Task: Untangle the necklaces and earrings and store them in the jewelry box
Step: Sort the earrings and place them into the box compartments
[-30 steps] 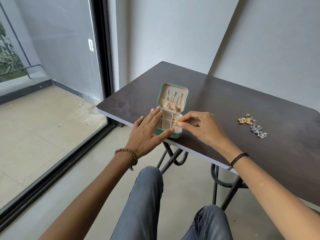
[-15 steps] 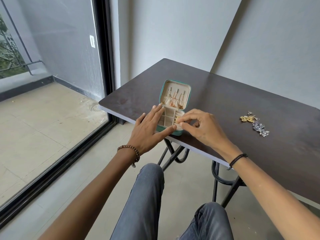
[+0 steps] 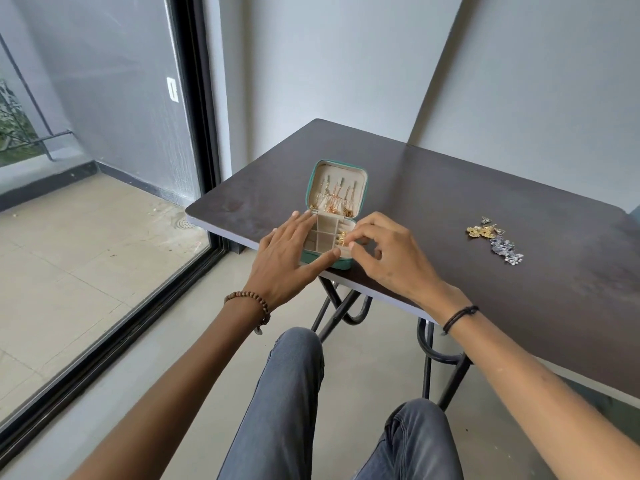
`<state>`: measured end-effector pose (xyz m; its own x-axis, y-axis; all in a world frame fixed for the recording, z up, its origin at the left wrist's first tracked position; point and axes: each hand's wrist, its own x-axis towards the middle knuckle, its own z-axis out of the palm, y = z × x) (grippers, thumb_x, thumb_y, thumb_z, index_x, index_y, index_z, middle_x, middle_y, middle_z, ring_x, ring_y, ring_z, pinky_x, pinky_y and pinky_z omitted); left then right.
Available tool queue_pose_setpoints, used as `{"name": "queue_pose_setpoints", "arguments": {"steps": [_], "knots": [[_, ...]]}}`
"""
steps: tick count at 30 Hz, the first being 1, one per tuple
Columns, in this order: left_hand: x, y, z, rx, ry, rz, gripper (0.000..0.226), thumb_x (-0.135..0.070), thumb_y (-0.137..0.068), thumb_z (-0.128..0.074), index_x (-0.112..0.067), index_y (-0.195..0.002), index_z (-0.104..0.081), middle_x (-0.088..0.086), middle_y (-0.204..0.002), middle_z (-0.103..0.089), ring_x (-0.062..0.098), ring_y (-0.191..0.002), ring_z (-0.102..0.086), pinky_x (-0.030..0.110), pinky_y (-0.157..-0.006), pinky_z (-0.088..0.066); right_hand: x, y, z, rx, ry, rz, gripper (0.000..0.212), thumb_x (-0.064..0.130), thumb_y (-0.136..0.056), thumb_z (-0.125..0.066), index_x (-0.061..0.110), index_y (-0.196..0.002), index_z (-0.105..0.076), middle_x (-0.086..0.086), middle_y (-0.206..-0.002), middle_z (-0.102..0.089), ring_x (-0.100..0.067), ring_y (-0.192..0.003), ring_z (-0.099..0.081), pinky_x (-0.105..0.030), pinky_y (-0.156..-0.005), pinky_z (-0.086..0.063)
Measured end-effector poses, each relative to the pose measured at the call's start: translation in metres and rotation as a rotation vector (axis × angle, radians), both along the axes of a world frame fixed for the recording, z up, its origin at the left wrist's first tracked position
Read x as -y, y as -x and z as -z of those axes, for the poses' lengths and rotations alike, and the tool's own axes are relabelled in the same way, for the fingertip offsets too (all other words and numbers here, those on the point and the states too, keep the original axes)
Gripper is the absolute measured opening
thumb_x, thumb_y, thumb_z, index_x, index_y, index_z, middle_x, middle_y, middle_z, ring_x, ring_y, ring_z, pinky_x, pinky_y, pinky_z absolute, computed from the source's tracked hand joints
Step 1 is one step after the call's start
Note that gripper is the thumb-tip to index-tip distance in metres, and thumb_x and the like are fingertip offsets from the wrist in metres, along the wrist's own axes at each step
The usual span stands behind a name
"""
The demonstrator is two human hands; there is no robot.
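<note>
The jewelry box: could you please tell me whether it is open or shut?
Open: the lid of the jewelry box stands upright, with chains hanging inside it, and the beige compartments below are exposed.

The near-left corner of the desk (image 3: pixel 433 209) is taken up by the open jewelry box (image 3: pixel 343 263). Its lid (image 3: pixel 341 173) is stood upright at the far side, so the tray is closed off from behind and can be reached only from above or from the near edge. That approach is crowded: the left hand (image 3: pixel 284 261) is laid flat over the tray's left side, and the right hand (image 3: pixel 394 258) is held at its right edge, fingers (image 3: pixel 363 226) curled about a gold earring (image 3: pixel 342 239). Open desk is found between the box and the earring pile (image 3: pixel 495 242) at the right, and beyond both, up to the walls (image 3: pixel 536 98).
</note>
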<state>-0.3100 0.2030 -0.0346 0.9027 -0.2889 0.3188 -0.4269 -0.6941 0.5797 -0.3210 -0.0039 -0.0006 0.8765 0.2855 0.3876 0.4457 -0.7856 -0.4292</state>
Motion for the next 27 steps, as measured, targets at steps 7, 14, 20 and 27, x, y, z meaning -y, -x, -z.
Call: {"name": "queue_pose_setpoints", "arguments": {"steps": [7, 14, 20, 27], "knots": [[0.017, 0.005, -0.026, 0.166, -0.076, 0.017, 0.065, -0.054, -0.092, -0.052, -0.024, -0.147, -0.037, -0.001, -0.152, -0.041, 0.014, -0.143, -0.03, 0.038, -0.116, -0.021, 0.01, 0.013, -0.004, 0.04, -0.083, 0.033, 0.011, 0.021, -0.094, -0.067, 0.014, -0.101, -0.072, 0.006, -0.103, -0.062, -0.006, -0.089, -0.062, -0.007, -0.066, -0.042], [0.055, 0.005, -0.049, 0.238, -0.131, 0.075, 0.052, -0.046, -0.093, -0.056, -0.02, -0.138, -0.049, 0.0, -0.142, -0.053, 0.017, -0.136, -0.042, 0.034, -0.111, -0.027, 0.037, 0.022, -0.009, 0.07, -0.105, 0.076, 0.009, 0.023, -0.093, -0.068, 0.017, -0.099, -0.071, 0.007, -0.101, -0.063, -0.006, -0.09, -0.063, -0.008, -0.066, -0.042], [0.104, -0.001, -0.058, 0.252, -0.18, 0.195, 0.048, -0.046, -0.095, -0.054, -0.019, -0.134, -0.052, -0.002, -0.136, -0.058, 0.016, -0.13, -0.048, 0.033, -0.109, -0.03, 0.08, 0.028, -0.009, 0.069, -0.104, 0.15, 0.01, 0.022, -0.093, -0.069, 0.016, -0.099, -0.072, 0.006, -0.097, -0.064, -0.007, -0.088, -0.063, -0.009, -0.064, -0.041], [0.181, -0.017, -0.055, 0.191, -0.162, 0.311, 0.042, -0.04, -0.094, -0.056, -0.017, -0.129, -0.056, -0.002, -0.131, -0.061, 0.017, -0.126, -0.051, 0.036, -0.105, -0.039, 0.146, 0.03, -0.016, 0.046, -0.039, 0.317, 0.01, 0.015, -0.087, -0.073, 0.013, -0.097, -0.075, 0.002, -0.096, -0.07, -0.01, -0.083, -0.064, -0.002, -0.068, -0.038]]}}
